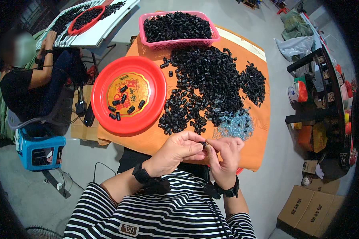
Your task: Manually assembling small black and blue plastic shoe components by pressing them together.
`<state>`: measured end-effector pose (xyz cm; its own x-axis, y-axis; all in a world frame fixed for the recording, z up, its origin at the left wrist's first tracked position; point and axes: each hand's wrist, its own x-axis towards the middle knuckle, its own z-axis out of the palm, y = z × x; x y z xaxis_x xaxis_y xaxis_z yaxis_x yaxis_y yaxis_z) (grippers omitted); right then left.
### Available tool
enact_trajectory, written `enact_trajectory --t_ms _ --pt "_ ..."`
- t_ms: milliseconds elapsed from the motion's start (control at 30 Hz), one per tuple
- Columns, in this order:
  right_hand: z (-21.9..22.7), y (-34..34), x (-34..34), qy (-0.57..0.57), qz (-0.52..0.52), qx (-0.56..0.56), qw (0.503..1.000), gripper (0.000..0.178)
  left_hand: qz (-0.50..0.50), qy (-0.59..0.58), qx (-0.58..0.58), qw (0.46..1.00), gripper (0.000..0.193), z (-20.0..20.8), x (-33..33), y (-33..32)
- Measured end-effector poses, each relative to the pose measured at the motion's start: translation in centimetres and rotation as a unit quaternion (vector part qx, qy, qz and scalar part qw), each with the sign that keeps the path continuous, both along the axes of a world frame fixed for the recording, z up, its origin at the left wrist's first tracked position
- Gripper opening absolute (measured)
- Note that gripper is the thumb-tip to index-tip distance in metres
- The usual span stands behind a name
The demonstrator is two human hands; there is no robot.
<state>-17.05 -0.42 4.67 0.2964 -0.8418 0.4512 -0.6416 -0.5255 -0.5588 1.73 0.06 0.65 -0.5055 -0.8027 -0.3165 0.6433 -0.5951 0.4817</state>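
Close to the table's near edge, my left hand point(175, 151) and my right hand point(226, 157) meet at the fingertips. Both pinch one small black plastic part point(204, 144), mostly covered by the fingers. Just beyond my right hand lies a patch of small clear bluish pieces point(236, 125). A large heap of black plastic parts point(207, 71) spreads across the orange cloth point(251, 153), with a smaller pile of thin black pieces point(254, 84) to its right. Left of the heap, a red round tray point(100, 89) carries several black cylindrical parts point(131, 110).
A pink basket point(178, 44) full of black parts stands at the table's far side. At the far left, a person point(32, 79) works at a white table point(112, 26). A blue stool point(40, 149) is on the left; a dark shelf point(322, 79) and cardboard box point(307, 209) are right.
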Motion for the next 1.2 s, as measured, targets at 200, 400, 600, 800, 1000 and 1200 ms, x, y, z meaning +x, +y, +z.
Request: enact_trajectory --t_ms 200,400,600,800,1000,1200 --pt "-0.3 0.2 0.1 -0.009 -0.003 0.000 1.000 0.025 -0.019 -0.048 -0.010 0.999 0.028 0.1 -0.4 0.0" --pt "1.5 0.6 0.2 0.102 0.015 -0.026 0.994 0.035 -0.013 -0.032 -0.024 0.999 0.027 0.5 -0.3 0.0" --pt "-1.5 -1.4 -2.4 -0.014 -0.026 0.098 0.995 0.022 -0.077 -0.122 -0.061 0.988 0.021 -0.3 1.0 0.8" --pt "-5.4 -3.3 -1.6 0.128 -0.022 -0.010 0.991 0.021 -0.083 -0.126 -0.054 0.987 0.025 -0.7 1.3 1.0" --pt "-6.9 -3.8 -1.2 0.253 -0.018 -0.041 0.966 0.016 -0.090 -0.134 -0.065 0.985 0.029 -1.4 1.3 1.2" --pt "-6.3 -3.8 -1.1 0.215 -0.012 -0.050 0.975 0.013 -0.068 -0.127 -0.051 0.988 0.024 -0.9 1.0 1.0"
